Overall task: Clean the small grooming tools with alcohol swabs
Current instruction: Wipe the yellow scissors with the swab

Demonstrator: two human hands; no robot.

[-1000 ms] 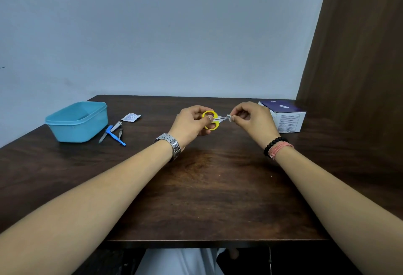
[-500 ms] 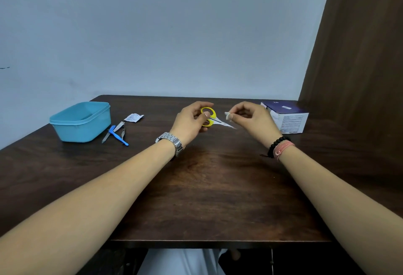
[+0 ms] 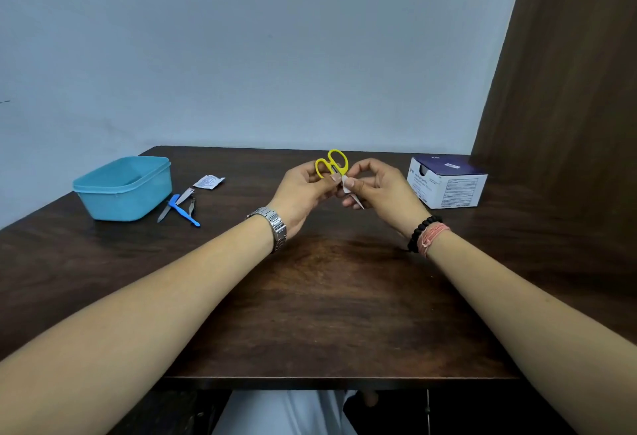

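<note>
Small scissors with yellow handles (image 3: 332, 163) stand nearly upright above the table's far middle, rings up and blade tips pointing down toward me. My left hand (image 3: 303, 189) pinches them just below the rings. My right hand (image 3: 377, 189) pinches a small white alcohol swab (image 3: 345, 183) against the blades near the pivot. The blade tips show below my right fingers. Both hands are raised off the dark wooden table (image 3: 327, 296).
A light blue plastic tub (image 3: 124, 188) sits at the far left. Beside it lie a blue-handled tool (image 3: 184, 213), a metal nail file (image 3: 175, 204), a small clipper (image 3: 191, 206) and a torn swab wrapper (image 3: 209, 182). A swab box (image 3: 446, 184) stands at the far right, near a brown panel.
The scissors turned from lying sideways with blades pointing right to nearly upright with rings on top. My right hand came back onto the blades with the swab after briefly parting from them.
</note>
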